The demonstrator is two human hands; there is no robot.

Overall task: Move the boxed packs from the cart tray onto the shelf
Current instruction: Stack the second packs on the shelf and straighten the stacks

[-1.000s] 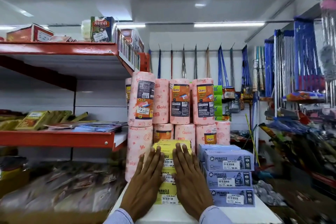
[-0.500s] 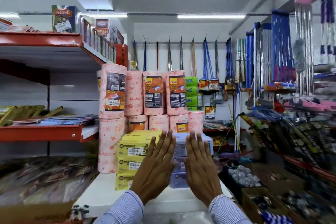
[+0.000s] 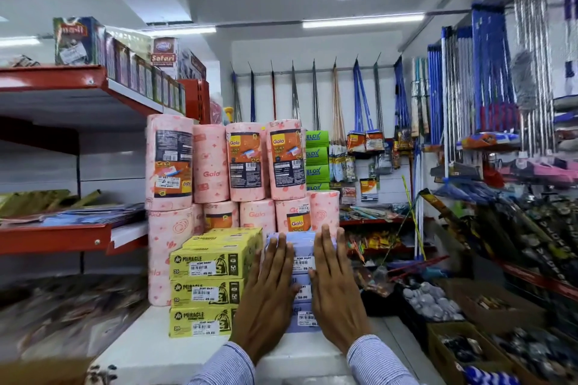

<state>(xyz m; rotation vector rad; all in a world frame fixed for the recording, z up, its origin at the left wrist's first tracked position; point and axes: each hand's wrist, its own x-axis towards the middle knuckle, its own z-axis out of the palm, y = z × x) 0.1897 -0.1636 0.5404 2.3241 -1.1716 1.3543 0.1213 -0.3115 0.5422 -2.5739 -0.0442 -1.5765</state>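
Note:
A stack of lilac boxed packs (image 3: 301,262) stands on the white shelf top (image 3: 150,341), right of a stack of yellow Miracle boxed packs (image 3: 208,287). My left hand (image 3: 269,297) lies flat, fingers together, against the front left of the lilac stack. My right hand (image 3: 334,291) lies flat against its front right. Neither hand curls around a box. Most of the lilac boxes are hidden behind my hands. No cart tray is in view.
Pink Gala kitchen-towel rolls (image 3: 247,162) are stacked behind and left of the boxes. Red shelves (image 3: 53,239) with flat packets run along the left. Mops and brooms (image 3: 453,87) hang at the back and right. Cardboard boxes of goods (image 3: 469,347) sit at lower right.
Both hands shifted from the yellow stack rightward onto the lilac stack and now press flat on its front. The view panned right.

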